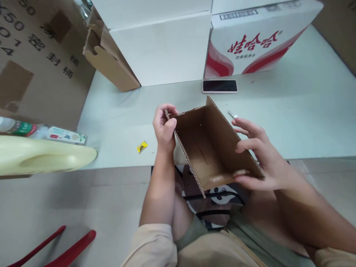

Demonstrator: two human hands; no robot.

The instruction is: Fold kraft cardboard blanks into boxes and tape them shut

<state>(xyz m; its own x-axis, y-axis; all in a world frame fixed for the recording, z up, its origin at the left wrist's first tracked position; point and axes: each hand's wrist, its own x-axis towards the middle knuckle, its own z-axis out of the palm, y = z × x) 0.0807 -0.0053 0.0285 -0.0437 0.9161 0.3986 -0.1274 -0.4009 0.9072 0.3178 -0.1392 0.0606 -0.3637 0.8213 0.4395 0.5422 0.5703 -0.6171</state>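
Brown cardboard box [213, 148] is held up at the table's [119, 126] near edge, left hand [165, 128] clamped on its far-left corner; right hand [261, 159] touches the near-right corner, whether clamped I can't tell.

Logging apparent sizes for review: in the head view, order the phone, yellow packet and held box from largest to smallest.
1. Held box, clearly largest
2. Phone
3. Yellow packet, smallest

a brown cardboard box [214, 148], open side up, slants over the front edge of the worktop [122, 126], corrugated rims bare, a slit-like line inside.
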